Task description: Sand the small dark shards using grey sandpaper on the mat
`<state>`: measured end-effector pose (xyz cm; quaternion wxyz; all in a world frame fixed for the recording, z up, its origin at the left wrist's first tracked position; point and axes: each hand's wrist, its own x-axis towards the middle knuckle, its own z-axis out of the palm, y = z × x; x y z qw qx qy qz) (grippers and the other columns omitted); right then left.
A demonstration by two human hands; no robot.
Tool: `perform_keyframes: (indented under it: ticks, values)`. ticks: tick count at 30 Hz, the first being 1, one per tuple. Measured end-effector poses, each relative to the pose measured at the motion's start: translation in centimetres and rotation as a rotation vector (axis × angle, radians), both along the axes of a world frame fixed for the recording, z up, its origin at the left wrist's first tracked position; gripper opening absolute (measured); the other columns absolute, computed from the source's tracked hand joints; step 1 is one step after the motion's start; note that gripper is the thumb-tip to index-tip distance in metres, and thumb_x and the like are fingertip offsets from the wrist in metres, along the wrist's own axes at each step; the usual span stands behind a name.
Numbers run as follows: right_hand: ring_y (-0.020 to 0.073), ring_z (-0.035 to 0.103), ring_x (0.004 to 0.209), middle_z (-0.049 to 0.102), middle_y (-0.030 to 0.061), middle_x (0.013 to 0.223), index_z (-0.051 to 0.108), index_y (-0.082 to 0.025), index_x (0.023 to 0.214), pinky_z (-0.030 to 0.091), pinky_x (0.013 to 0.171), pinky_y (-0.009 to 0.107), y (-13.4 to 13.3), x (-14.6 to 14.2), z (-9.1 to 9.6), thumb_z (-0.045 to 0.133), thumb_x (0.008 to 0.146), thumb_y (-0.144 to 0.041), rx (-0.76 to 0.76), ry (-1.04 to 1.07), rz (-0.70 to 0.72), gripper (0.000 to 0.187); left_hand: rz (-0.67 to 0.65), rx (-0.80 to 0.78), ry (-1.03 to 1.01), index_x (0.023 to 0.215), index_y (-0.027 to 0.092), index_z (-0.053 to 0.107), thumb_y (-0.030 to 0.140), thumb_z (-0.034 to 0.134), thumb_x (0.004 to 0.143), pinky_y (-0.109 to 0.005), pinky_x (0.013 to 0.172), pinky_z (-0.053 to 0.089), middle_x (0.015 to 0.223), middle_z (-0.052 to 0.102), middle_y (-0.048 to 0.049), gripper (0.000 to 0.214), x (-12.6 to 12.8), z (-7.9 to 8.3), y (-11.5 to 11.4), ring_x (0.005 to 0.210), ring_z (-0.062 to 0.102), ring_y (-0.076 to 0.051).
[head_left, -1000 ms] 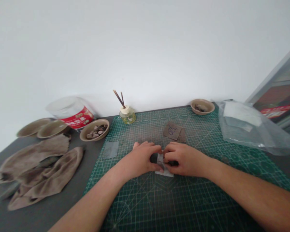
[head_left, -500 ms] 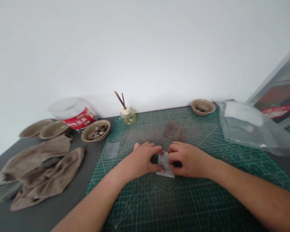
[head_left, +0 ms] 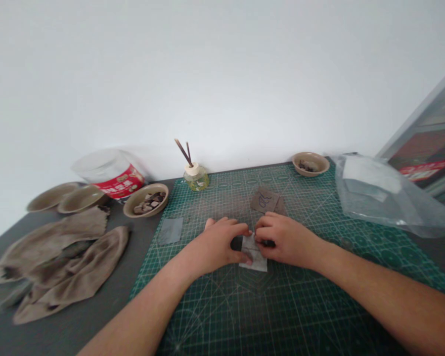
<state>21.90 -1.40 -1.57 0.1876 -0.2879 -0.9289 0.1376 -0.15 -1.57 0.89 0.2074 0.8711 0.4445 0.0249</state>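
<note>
My left hand (head_left: 218,245) and my right hand (head_left: 286,239) meet at the middle of a green cutting mat (head_left: 282,306). Between them lies a small white paper sheet (head_left: 254,259), with the fingers of both hands on it. A dark strip (head_left: 270,243) shows by my right fingers, and a dark patch (head_left: 236,243) shows by my left fingers. They may be one piece running under the paper, but I cannot tell. A brown square with blue writing (head_left: 264,200) lies on the mat just beyond my right hand.
A grey square (head_left: 169,231) lies on the mat to the left. Tan bowls of dark pieces (head_left: 146,200) (head_left: 307,164) stand along the mat's far edge, beside a reed diffuser (head_left: 196,178). Crumpled cloths (head_left: 59,262), empty bowls (head_left: 81,199), a red-labelled tub (head_left: 113,180) and a plastic bag (head_left: 378,198) flank the mat.
My right hand has moved slightly up and to the left, with its fingers now further over the white paper. My left hand has barely moved.
</note>
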Motion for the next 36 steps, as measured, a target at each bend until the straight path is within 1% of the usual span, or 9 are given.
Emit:
perform_keyframes:
  ticks: [2, 6, 11, 14, 19, 24, 28, 31, 36]
  values:
    - [0.0175, 0.054, 0.080, 0.063, 0.0042, 0.083, 0.062, -0.018, 0.071, 0.042, 0.072, 0.030, 0.0, 0.0, 0.0, 0.067, 0.077, -0.017, -0.017, 0.003, -0.023, 0.008, -0.004, 0.006, -0.002, 0.106, 0.028, 0.062, 0.051, 0.077, 0.070, -0.038, 0.082, 0.031, 0.104, 0.064, -0.0025, 0.045, 0.0, 0.0, 0.0, 0.106, 0.053, -0.030]
    - [0.0157, 0.056, 0.076, 0.063, 0.0011, 0.077, 0.063, -0.019, 0.071, 0.044, 0.076, 0.029, -0.1, 0.0, 0.2, 0.069, 0.076, -0.018, -0.085, 0.095, 0.080, 0.008, 0.010, -0.023, -0.027, 0.109, 0.028, 0.060, 0.047, 0.078, 0.068, -0.039, 0.086, 0.033, 0.108, 0.063, -0.0027, 0.049, 0.0, 0.0, 0.0, 0.108, 0.052, -0.030]
    - [0.0163, 0.060, 0.083, 0.068, 0.0023, 0.086, 0.066, -0.019, 0.081, 0.046, 0.080, 0.030, 0.9, 0.6, 0.9, 0.070, 0.076, -0.015, -0.090, 0.317, -0.125, 0.007, 0.063, -0.035, -0.048, 0.119, 0.027, 0.054, 0.044, 0.079, 0.067, -0.038, 0.086, 0.036, 0.115, 0.060, -0.0034, 0.060, 0.0, 0.2, -0.2, 0.107, 0.052, -0.029]
    - [0.0158, 0.062, 0.083, 0.069, 0.0022, 0.088, 0.067, -0.020, 0.083, 0.047, 0.077, 0.029, 1.2, 1.1, 1.1, 0.070, 0.076, -0.017, -0.118, 0.392, -0.185, 0.008, 0.053, -0.036, -0.039, 0.109, 0.025, 0.057, 0.045, 0.079, 0.067, -0.036, 0.083, 0.036, 0.109, 0.060, -0.0027, 0.051, 0.1, 0.2, -0.2, 0.105, 0.052, -0.028]
    - [0.0160, 0.064, 0.083, 0.070, 0.0026, 0.089, 0.069, -0.020, 0.086, 0.049, 0.076, 0.028, 0.7, 1.2, 1.1, 0.070, 0.076, -0.017, -0.120, 0.459, -0.184, 0.010, 0.081, -0.063, -0.086, 0.096, 0.023, 0.056, 0.039, 0.079, 0.065, -0.035, 0.081, 0.037, 0.102, 0.058, -0.0012, 0.042, 0.3, 0.3, -0.2, 0.100, 0.052, -0.025]
    - [0.0152, 0.063, 0.076, 0.071, 0.0031, 0.089, 0.069, -0.021, 0.084, 0.048, 0.068, 0.027, 0.8, 1.4, 1.5, 0.070, 0.078, -0.020, -0.094, 0.583, -0.266, 0.006, 0.119, -0.276, -0.334, 0.094, 0.023, 0.044, 0.023, 0.069, 0.073, -0.026, 0.064, 0.040, 0.082, 0.056, 0.0043, 0.033, 0.6, 0.4, -0.3, 0.074, 0.054, -0.015]
    - [0.0154, 0.061, 0.072, 0.071, 0.0038, 0.087, 0.069, -0.021, 0.084, 0.046, 0.061, 0.027, 1.2, 1.9, 1.7, 0.069, 0.080, -0.026, -0.086, 0.653, -0.377, 0.006, 0.140, -0.175, -0.533, 0.098, 0.023, 0.043, 0.021, 0.063, 0.079, -0.027, 0.072, 0.044, 0.088, 0.056, 0.0013, 0.028, 0.3, 0.5, -0.1, 0.081, 0.055, -0.015]
    - [0.0138, 0.057, 0.065, 0.070, 0.0034, 0.084, 0.070, -0.020, 0.085, 0.044, 0.057, 0.026, 1.5, 2.2, 1.6, 0.069, 0.081, -0.030, -0.098, 0.679, -0.444, 0.011, 0.101, -0.121, -0.452, 0.104, 0.022, 0.050, 0.020, 0.063, 0.079, -0.030, 0.081, 0.045, 0.098, 0.060, -0.0011, 0.028, 0.1, 0.5, 0.3, 0.089, 0.056, -0.018]
    - [0.0123, 0.052, 0.061, 0.068, 0.0016, 0.079, 0.070, -0.020, 0.086, 0.041, 0.056, 0.025, 1.6, 2.4, 1.6, 0.069, 0.081, -0.031, -0.129, 0.688, -0.477, 0.012, 0.057, -0.168, -0.319, 0.096, 0.021, 0.061, 0.023, 0.054, 0.085, -0.031, 0.077, 0.047, 0.091, 0.065, -0.0013, 0.013, 0.3, 0.1, 0.8, 0.084, 0.059, -0.019]
